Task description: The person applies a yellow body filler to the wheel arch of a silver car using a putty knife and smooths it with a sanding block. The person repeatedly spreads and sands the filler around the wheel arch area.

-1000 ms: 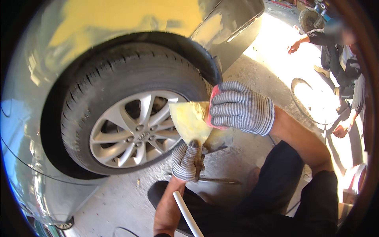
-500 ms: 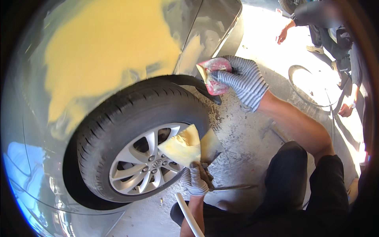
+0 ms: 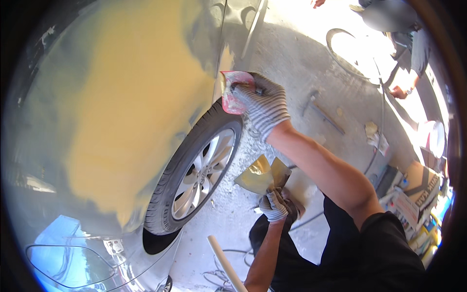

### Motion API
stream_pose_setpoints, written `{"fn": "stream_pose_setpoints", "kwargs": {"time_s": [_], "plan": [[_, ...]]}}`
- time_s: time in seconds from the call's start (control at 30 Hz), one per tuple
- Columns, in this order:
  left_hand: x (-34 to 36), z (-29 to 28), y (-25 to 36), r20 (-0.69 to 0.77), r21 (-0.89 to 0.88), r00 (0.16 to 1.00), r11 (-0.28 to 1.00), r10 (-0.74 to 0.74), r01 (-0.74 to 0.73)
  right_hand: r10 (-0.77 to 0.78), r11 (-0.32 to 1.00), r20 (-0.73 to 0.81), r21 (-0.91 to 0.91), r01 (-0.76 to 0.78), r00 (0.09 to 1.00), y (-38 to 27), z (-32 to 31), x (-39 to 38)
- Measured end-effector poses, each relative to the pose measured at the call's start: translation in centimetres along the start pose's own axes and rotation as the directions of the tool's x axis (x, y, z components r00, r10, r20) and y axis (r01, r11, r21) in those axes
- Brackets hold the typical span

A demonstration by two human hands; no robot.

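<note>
My right hand (image 3: 266, 103), in a grey striped glove, pinches a red putty spreader (image 3: 232, 104) smeared with pale filler. Its edge is close to the car panel above the wheel; whether it touches, I cannot tell. A broad patch of yellow putty (image 3: 129, 87) covers much of the grey car body (image 3: 41, 141). Lower down, my left hand (image 3: 273, 206), gloved alike, is closed round the base of a putty-smeared plate (image 3: 253, 182), which fans out in two wings and carries a lump of yellow putty (image 3: 260, 165).
A wheel (image 3: 202, 170) sits below the puttied panel. A pale tube (image 3: 226, 263) rises near my left forearm. Hoses (image 3: 382, 114) and a stick (image 3: 329, 118) lie on the floor. Boxes (image 3: 419, 187) stand at right, and another person's hand (image 3: 400, 92) shows at upper right.
The view has shifted over the car, so more of the puttied panel shows. My right hand with the spreader is nearer the panel edge above the wheel. The plate stays in my left hand.
</note>
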State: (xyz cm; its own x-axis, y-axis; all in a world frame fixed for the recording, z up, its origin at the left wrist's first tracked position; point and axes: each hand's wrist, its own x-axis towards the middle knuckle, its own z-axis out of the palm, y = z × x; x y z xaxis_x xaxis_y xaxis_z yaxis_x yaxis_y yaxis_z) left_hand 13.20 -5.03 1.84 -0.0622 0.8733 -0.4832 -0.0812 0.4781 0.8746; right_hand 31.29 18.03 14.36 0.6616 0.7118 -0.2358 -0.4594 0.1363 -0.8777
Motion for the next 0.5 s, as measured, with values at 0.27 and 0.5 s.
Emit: {"fn": "stream_pose_setpoints", "kwargs": {"time_s": [0.27,0.5], "plan": [[-11.4,-6.9,7.2,-0.025,0.158,0.976,0.963,-0.216,0.218,0.077,0.997,-0.139,0.042,-0.072,0.987,-2.5,2.8,-1.6],[-14.0,-10.4,10.9,-0.039,0.187,0.95,0.932,-0.31,0.311,0.07,0.996,-0.224,-0.034,-0.08,0.972,-3.2,3.7,-1.9]]}}
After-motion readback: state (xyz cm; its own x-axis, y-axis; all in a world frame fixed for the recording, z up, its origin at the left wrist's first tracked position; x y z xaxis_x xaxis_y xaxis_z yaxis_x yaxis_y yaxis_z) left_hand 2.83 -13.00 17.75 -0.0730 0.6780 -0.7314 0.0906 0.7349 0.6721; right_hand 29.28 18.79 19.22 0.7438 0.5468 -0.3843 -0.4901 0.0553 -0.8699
